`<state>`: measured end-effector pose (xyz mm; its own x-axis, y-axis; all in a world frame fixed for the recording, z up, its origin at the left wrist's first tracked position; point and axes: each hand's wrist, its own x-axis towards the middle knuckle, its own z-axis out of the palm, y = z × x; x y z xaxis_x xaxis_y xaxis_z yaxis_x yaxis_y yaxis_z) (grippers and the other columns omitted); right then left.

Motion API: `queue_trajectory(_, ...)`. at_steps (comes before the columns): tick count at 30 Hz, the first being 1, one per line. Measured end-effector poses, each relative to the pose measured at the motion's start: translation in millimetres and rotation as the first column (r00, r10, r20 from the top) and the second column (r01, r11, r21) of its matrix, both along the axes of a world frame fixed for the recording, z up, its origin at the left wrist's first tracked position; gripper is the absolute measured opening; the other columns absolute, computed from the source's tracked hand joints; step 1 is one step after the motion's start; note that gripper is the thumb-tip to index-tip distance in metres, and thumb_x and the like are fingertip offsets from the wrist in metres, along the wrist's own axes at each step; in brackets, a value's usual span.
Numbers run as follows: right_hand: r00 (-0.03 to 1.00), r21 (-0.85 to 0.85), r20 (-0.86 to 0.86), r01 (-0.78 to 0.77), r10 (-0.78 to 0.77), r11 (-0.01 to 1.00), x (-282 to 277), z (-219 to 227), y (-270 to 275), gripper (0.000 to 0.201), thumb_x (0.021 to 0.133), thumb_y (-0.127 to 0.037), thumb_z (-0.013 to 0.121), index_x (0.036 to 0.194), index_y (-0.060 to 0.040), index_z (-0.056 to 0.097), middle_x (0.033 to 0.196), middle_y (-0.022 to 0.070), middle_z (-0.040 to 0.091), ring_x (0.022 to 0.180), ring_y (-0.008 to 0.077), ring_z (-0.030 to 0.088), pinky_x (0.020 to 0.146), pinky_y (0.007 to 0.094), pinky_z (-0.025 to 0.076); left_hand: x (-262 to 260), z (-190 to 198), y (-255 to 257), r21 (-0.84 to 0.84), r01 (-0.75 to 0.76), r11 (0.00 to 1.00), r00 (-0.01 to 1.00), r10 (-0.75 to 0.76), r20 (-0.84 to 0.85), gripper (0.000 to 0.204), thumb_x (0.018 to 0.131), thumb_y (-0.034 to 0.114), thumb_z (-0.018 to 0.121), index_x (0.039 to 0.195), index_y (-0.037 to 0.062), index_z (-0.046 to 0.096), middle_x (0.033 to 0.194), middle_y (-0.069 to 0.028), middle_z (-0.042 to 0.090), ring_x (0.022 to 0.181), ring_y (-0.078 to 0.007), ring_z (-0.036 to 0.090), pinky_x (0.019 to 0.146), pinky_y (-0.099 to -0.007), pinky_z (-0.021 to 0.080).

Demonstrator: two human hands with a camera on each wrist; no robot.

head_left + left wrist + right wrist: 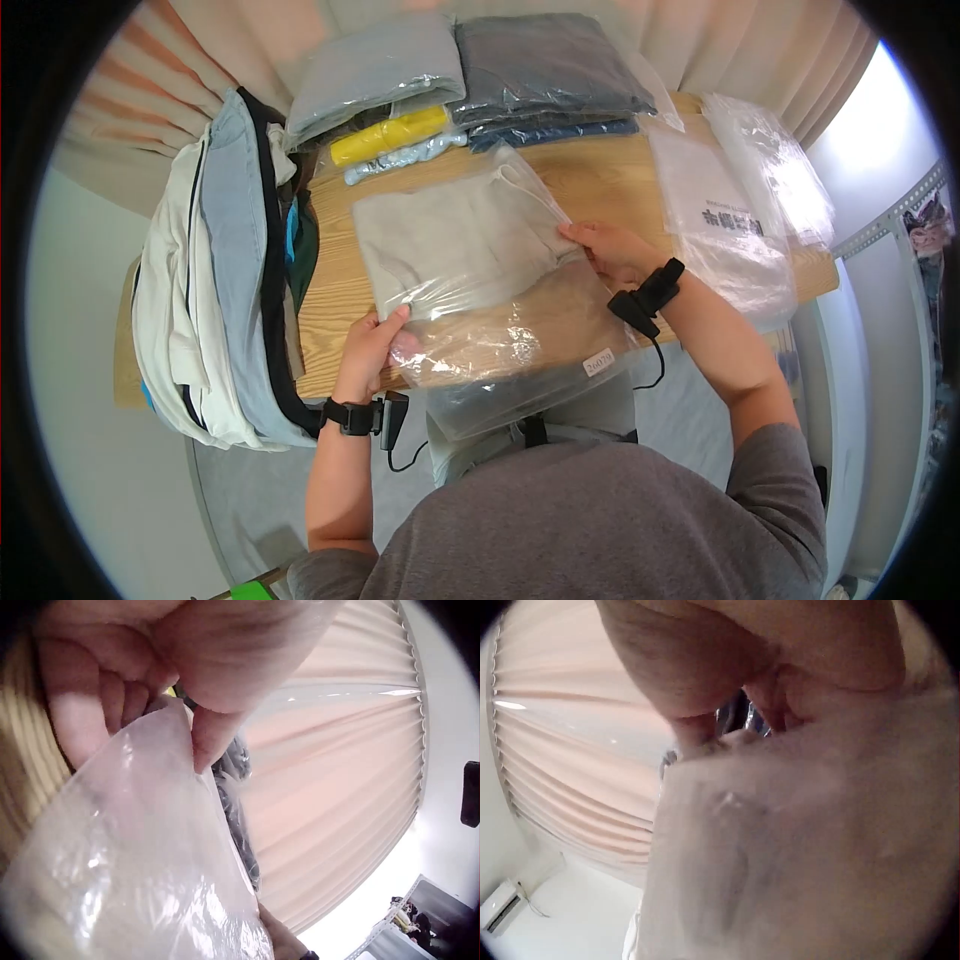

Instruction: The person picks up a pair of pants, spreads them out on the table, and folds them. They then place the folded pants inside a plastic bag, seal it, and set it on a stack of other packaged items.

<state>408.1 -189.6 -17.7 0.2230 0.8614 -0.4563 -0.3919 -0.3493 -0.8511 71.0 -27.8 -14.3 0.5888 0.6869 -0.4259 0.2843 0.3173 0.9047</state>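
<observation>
A clear plastic bag (510, 345) with a folded light grey garment (440, 235) inside lies at the table's front, its lower part hanging over the edge. A small white label (598, 362) sits near its lower right corner. The left hand (370, 350) grips the bag's left side, thumb on top; in the left wrist view the thumb and curled fingers of this hand (142, 682) pinch the plastic (142, 847). The right hand (612, 252) pinches the right side beside the garment. In the right wrist view the right hand (757, 667) holds the bag's edge, its fingertips partly hidden.
Bagged grey (380, 70) and dark (550, 65) garments stand at the back, with a yellow roll (390, 136) in front. Loose white and blue clothes (232, 270) are piled at the left. Empty clear bags (735, 190) lie at the right, over the wooden table (330, 265).
</observation>
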Motion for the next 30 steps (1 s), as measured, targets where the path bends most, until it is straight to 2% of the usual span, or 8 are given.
queue_trajectory(2,0.997,0.008,-0.066,0.035,-0.034,0.999,-3,0,-7,0.038,0.089,-0.026,0.064,0.118,-0.0020,0.056,0.108,0.0035,0.063,0.092,0.0100,0.058,0.079,0.0260,0.046,-1,-2,3,-0.048,-0.027,0.998,1.000,0.027,0.001,0.039,0.089,0.037,0.063,0.095,-0.0013,0.058,0.079,-0.0101,0.066,0.061,-0.0143,0.064,0.050,-0.0237,0.050)
queue_trajectory(4,0.984,0.194,-0.052,-0.156,0.169,0.968,-17,28,-15,0.035,0.088,-0.022,0.065,0.116,-0.0023,0.056,0.107,0.0032,0.062,0.093,0.0101,0.058,0.080,0.0248,0.046,4,2,2,-0.092,-0.059,0.994,0.998,0.060,0.008,0.041,0.089,0.039,0.062,0.096,-0.0019,0.058,0.080,-0.0114,0.066,0.062,-0.0151,0.065,0.051,-0.0244,0.051)
queue_trajectory(11,0.990,0.135,-0.063,-0.116,0.125,0.984,3,-8,-12,0.032,0.087,-0.021,0.066,0.112,-0.0016,0.057,0.103,0.0035,0.062,0.093,0.0114,0.058,0.081,0.0249,0.046,12,19,-10,-0.084,-0.050,0.995,0.998,0.052,0.022,0.046,0.090,0.039,0.059,0.104,-0.0046,0.054,0.083,-0.0147,0.066,0.068,-0.0194,0.067,0.056,-0.0278,0.056)
queue_trajectory(13,0.989,-0.014,0.034,-0.142,0.142,0.990,3,1,-11,0.034,0.086,-0.021,0.067,0.113,-0.0020,0.058,0.103,0.0060,0.063,0.096,0.0139,0.059,0.084,0.0255,0.046,11,16,-11,-0.082,-0.062,0.995,0.998,0.065,0.025,0.046,0.090,0.039,0.060,0.104,-0.0048,0.054,0.083,-0.0144,0.067,0.068,-0.0198,0.067,0.055,-0.0278,0.056)
queue_trajectory(17,0.965,0.122,0.175,-0.220,0.197,0.968,7,40,-1,0.041,0.088,-0.031,0.064,0.116,-0.0026,0.059,0.102,0.0082,0.064,0.095,0.0160,0.059,0.084,0.0272,0.046,5,3,4,-0.053,-0.035,0.998,0.999,0.033,-0.030,0.051,0.090,0.045,0.057,0.103,-0.0036,0.055,0.083,-0.0136,0.067,0.067,-0.0178,0.067,0.054,-0.0270,0.056)
queue_trajectory(22,0.589,-0.164,0.752,-0.266,0.295,0.950,11,62,46,0.063,0.082,-0.052,0.060,0.113,0.0030,0.060,0.106,0.0151,0.065,0.095,0.0233,0.061,0.085,0.0328,0.045,11,2,5,-0.171,-0.091,0.981,0.994,0.100,0.043,0.058,0.090,0.056,0.048,0.100,-0.0012,0.055,0.078,-0.0111,0.065,0.063,-0.0173,0.067,0.049,-0.0264,0.054)
queue_trajectory(26,0.466,-0.083,0.845,-0.370,0.263,0.925,24,55,109,0.063,0.076,-0.049,0.067,0.105,0.0059,0.063,0.100,0.0192,0.066,0.091,0.0289,0.062,0.082,0.0357,0.047,12,-5,10,-0.171,-0.109,0.979,0.993,0.117,0.035,0.059,0.092,0.056,0.044,0.114,0.0016,0.051,0.083,-0.0151,0.066,0.063,-0.0216,0.066,0.052,-0.0331,0.057)
queue_trajectory(30,0.319,-0.095,0.932,-0.236,0.170,0.967,17,58,138,0.063,0.067,-0.046,0.074,0.100,0.0070,0.064,0.095,0.0242,0.066,0.092,0.0338,0.063,0.081,0.0386,0.047,16,12,3,-0.074,-0.119,0.990,0.991,0.114,-0.070,0.056,0.091,0.058,0.046,0.091,0.0027,0.054,0.061,-0.0103,0.060,0.041,-0.0153,0.053,0.034,-0.0262,0.040)
